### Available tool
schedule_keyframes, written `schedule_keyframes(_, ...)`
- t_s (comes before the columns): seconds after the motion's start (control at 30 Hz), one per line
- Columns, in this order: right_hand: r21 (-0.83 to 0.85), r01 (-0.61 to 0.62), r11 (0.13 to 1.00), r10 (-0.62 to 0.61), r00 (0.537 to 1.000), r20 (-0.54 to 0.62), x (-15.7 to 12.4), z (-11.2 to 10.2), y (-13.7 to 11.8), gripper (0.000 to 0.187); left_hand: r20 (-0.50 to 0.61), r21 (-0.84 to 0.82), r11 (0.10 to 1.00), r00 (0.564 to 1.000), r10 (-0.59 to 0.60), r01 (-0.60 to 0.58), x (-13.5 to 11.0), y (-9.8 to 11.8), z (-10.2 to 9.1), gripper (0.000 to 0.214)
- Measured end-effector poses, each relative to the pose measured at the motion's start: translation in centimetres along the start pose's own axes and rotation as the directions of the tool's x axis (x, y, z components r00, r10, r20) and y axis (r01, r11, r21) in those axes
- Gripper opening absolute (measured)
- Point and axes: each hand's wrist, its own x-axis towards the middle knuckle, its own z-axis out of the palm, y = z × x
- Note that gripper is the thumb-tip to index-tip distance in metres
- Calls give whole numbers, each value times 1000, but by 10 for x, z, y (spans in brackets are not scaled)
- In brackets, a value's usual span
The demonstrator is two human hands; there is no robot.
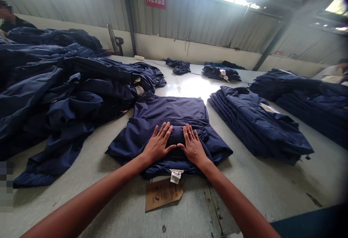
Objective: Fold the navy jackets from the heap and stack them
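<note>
Navy jacket [168, 111] folded, centre of tabletop [244, 183]. L hand [159, 144], R hand [193, 145] pressing flat on fold, grips spread, no pinch. Kraft hang tag [163, 194] lies at hem. Done: folded stack [255, 125] on R. Left: crumpled heap [62, 96] on L.

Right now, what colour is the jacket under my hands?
The jacket is navy, as the head view shows.
</note>
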Motion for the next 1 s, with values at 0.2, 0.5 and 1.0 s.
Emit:
schedule_keyframes(0.2, 4, -19, 1000, 18, 999, 38, 0, 1, 0, 79, 53, -1, 1000, 998, -24, 24, 0, -2, 4, 84)
schedule_keyframes(0.5, -2, -42, 999, 42, 991, 126, 1, 1, 0, 76, 94, -14, 999, 995, -40, 42, -1, -3, 8, 81)
schedule_keyframes(1.0, -24, -62, 998, 66, 972, 225, 3, -1, 0, 76, 154, -20, 996, 985, -82, 86, 0, -2, 9, 79)
